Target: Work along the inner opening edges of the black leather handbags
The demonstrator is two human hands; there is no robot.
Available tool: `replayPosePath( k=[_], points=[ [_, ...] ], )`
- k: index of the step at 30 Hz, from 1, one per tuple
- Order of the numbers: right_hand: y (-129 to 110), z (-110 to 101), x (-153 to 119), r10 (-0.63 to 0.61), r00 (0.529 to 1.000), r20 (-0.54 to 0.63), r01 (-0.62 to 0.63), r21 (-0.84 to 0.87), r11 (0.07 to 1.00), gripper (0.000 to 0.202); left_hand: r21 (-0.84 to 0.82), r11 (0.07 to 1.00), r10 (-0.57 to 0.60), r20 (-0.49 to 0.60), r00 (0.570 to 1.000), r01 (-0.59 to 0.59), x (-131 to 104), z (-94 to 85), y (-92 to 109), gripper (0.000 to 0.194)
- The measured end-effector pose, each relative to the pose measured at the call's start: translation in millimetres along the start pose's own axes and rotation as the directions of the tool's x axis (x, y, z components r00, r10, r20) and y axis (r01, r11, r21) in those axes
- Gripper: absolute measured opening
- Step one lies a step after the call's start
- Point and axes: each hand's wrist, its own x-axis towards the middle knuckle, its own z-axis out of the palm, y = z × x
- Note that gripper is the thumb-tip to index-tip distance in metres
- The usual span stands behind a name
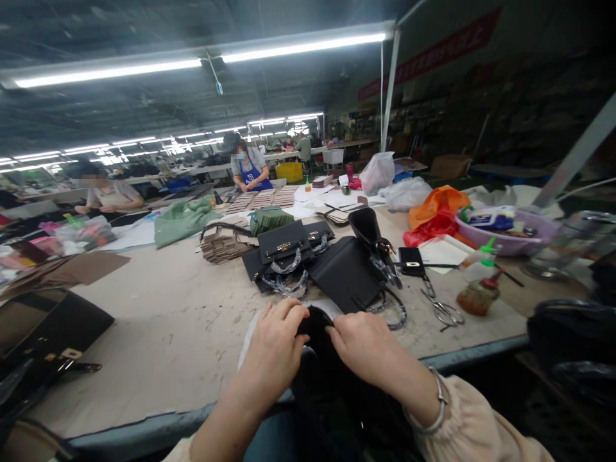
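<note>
A black bag (327, 378) is held upright at the table's front edge, its open top facing me. My left hand (279, 340) grips the left side of its rim, fingers curled over the edge. On the right side of the rim, my right hand (368, 346) is closed in the same way. The bag's lower part is dark and hard to make out. Just beyond lie several black handbags (285, 244) with plastic-wrapped handles, and a flat black bag (344, 273) rests nearest my right hand.
Scissors (445, 313), a phone (410, 261), a brown glue pot (478, 296) and a purple basket (505, 240) stand to the right. Another black bag (52, 333) sits at the left. Green cloth (185, 220) lies farther back. People work behind the table (158, 321).
</note>
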Motion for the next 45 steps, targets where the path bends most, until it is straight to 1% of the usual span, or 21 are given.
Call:
replayPosePath(
  k=[4,7,11,15,19,22,27,29,32,36,39,45],
  points=[
    [3.7,0.0,0.4,-0.009,1.000,-0.003,0.009,0.008,1.000,0.032,0.061,0.998,0.013,-0.045,0.999,-0.011,5.0,4.7,6.9,0.021],
    [6.1,0.7,1.2,-0.012,1.000,-0.004,0.012,0.001,1.000,0.032,0.055,0.998,0.019,-0.039,0.999,-0.016,11.8,7.1,6.4,0.014],
    [6.9,1.2,2.3,-0.004,1.000,0.013,0.004,0.000,1.000,0.033,0.045,0.997,0.057,-0.025,0.998,-0.055,17.2,10.6,5.9,0.017],
    [6.7,1.1,2.7,0.004,0.999,0.046,-0.005,0.004,1.000,0.033,0.052,0.991,0.121,0.004,0.993,-0.121,20.9,11.5,3.5,0.019],
    [6.1,1.8,1.4,-0.004,0.999,0.036,0.004,-0.002,1.000,0.033,0.064,0.988,0.133,0.083,0.988,-0.139,25.9,10.1,-1.6,0.011],
    [7.0,2.9,-0.1,-0.019,1.000,0.012,0.019,-0.005,1.000,0.033,0.028,0.990,0.131,0.132,0.983,-0.135,28.4,9.2,-5.6,0.013],
    [11.5,5.2,-0.3,-0.033,0.999,0.011,0.033,0.002,0.999,0.033,-0.099,0.988,0.127,0.100,0.987,-0.117,30.5,9.5,-8.7,0.010],
    [13.3,5.7,0.3,-0.037,0.999,0.013,0.037,0.008,0.999,0.032,-0.117,0.988,0.114,0.089,0.989,-0.104,31.6,10.4,-8.2,0.010],
    [14.4,5.5,1.4,-0.026,0.999,0.022,0.026,0.015,1.000,0.031,-0.074,0.995,0.072,0.078,0.994,-0.066,33.7,12.5,-6.1,0.009],
    [12.7,5.2,2.1,-0.032,0.999,0.040,0.031,0.033,0.999,0.031,0.057,0.998,0.002,0.085,0.996,-0.007,36.3,14.6,-2.5,0.015],
    [11.0,6.0,2.0,-0.038,0.999,0.038,0.037,0.027,0.999,0.031,0.134,0.991,-0.019,0.094,0.995,0.006,37.0,14.7,-0.8,0.017],
    [12.1,7.7,2.6,-0.036,0.999,0.034,0.036,0.010,0.999,0.032,0.148,0.989,-0.012,0.083,0.996,-0.001,36.0,13.9,2.2,0.016]
  ],
)
